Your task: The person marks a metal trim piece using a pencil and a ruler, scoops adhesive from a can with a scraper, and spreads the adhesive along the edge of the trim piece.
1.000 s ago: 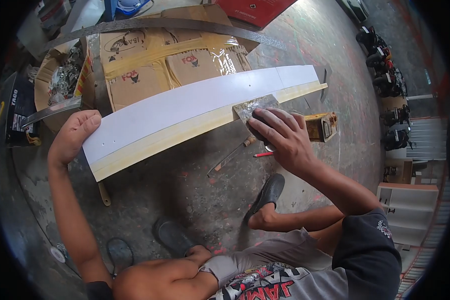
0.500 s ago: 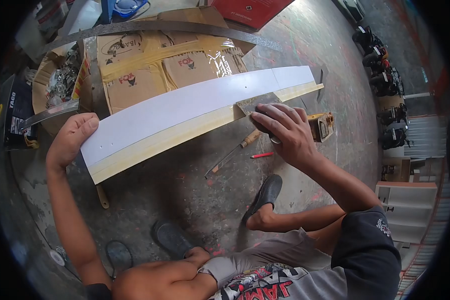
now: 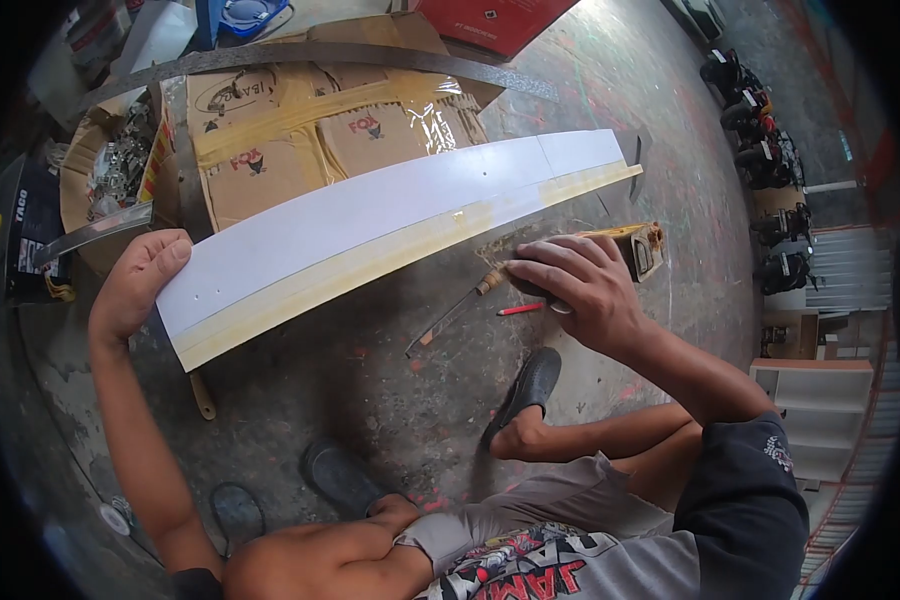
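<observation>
My left hand [image 3: 140, 285] grips the left end of a long white board [image 3: 370, 190], thumb on top. A yellowish coated strip [image 3: 300, 290] runs along its near edge, with a whiter patch toward the right. Below that edge, my right hand [image 3: 590, 290] is closed around a scraper [image 3: 505, 243] with a dark grip; the crusted blade is seen nearly edge-on, apart from the board. Beside this hand stands a yellow-smeared tin can [image 3: 648, 248]. A thin tool with a wooden handle [image 3: 488, 281] and a red pencil [image 3: 519, 310] lie on the floor close by.
Taped cardboard boxes [image 3: 270, 185] sit behind the board, a long dark curved strip [image 3: 370, 57] across them. At left is an open carton of metal parts [image 3: 120, 165]. A wooden handle [image 3: 202, 395] pokes out under the board's left end. My shoes [image 3: 525, 395] are near.
My right hand has drawn the scraper off the board's near edge and turned its blade, uncovering the strip there. The left hand keeps its hold on the board, which has barely shifted.
</observation>
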The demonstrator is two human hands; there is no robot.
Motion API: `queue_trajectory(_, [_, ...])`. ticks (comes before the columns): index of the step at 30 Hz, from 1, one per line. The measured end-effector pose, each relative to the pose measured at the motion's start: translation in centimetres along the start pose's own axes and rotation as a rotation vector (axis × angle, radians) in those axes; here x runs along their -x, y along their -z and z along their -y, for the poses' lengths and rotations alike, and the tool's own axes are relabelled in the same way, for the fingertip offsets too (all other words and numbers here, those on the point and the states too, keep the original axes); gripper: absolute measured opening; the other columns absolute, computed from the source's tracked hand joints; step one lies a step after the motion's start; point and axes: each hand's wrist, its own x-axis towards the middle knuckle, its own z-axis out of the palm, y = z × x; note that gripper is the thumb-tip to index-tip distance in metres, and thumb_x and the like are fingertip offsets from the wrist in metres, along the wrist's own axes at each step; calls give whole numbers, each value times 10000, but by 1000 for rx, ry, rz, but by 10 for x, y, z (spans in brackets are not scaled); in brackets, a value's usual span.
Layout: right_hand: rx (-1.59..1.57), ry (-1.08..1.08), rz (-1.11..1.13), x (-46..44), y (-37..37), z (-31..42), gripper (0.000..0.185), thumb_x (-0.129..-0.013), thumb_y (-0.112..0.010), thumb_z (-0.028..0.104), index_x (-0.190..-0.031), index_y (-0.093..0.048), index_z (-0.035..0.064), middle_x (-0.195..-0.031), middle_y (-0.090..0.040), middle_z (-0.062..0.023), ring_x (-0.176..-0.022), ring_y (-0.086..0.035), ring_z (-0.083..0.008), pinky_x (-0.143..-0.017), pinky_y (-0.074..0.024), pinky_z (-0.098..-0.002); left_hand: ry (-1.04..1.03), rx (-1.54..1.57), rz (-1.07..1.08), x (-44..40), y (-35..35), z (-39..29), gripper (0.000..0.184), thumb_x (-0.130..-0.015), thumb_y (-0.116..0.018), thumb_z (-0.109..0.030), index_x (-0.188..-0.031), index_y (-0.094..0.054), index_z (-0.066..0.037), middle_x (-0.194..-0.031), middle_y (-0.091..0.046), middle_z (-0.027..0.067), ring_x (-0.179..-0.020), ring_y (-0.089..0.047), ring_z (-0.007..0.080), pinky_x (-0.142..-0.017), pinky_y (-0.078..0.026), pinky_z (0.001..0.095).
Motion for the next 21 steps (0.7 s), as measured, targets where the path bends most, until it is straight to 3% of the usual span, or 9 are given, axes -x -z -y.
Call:
queue_trajectory(5, [91, -25, -100, -2, -9, -15, 717, -840, -801, -5, -1525, -696, 180, -1580, -672, -60, -1415, -632, -296, -1116, -456, -461, 0, -14, -7, 1, -2, -3, 447, -1143, -638, -461, -867, -603, -111, -744, -501, -105, -675, -415, -1, -616, -325, 233])
queue_trajectory(9, [178, -43, -132, 7, -55, -26, 637, -961, -728, 145, -1588, -642, 213, -1637, -618, -40, -1445, -575, -279, -1130, -417, -463, 2, -32, -11, 1, -1, -3, 443, -1143, -634, -459, -868, -605, -112, -746, -501, -105, -680, -417, 0, -624, -328, 230])
queue_trajectory(13, [104, -95, -71, 23, -61, -9, 776, -866, -820, 143, -1609, -623, 243, -1699, -550, -55, -1458, -548, -306, -1141, -412, -487, 7, -31, -25, 1, -2, -3, 432, -1145, -631, -448, -872, -608, -113, -747, -506, -104, -683, -423, -1, -628, -333, 229])
queue_trajectory(16, [120, -62, -54, 29, -46, -4, 818, -814, -855, 133, -1595, -633, 235, -1663, -585, -49, -1447, -565, -301, -1117, -434, -483, -3, -29, -14, 0, 0, -2, 429, -1145, -632, -446, -874, -610, -113, -748, -514, -103, -683, -429, -2, -626, -336, 229])
queue_trajectory(21, [68, -49, -99, 8, -5, -9, 733, -807, -854, 116, -1516, -696, 207, -1503, -719, -26, -1340, -666, -267, -1063, -478, -448, 1, -22, -13, 1, -1, -2, 435, -1143, -640, -454, -876, -616, -111, -750, -527, -100, -681, -440, -2, -625, -342, 227])
